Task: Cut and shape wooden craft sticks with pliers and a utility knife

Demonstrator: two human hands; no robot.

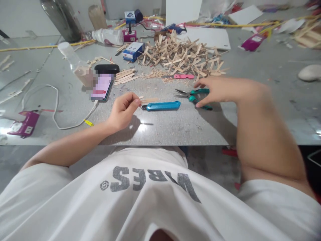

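Note:
My left hand is closed in a pinch on a wooden craft stick, which points right from the fingertips. Just below that stick lies a blue utility knife, its tip end close to my left fingers. Over the handles of the teal-handled needle-nose pliers is my right hand, with thumb and index finger spread apart on either side. The pliers appear to rest on the table, jaws toward the left. Whether the right fingers touch the handles is hard to see.
A large heap of cut craft sticks lies behind, with a pink-handled cutter before it. At left are a phone on a white cable, a clear bottle and a blue box. The table's front edge runs near my torso.

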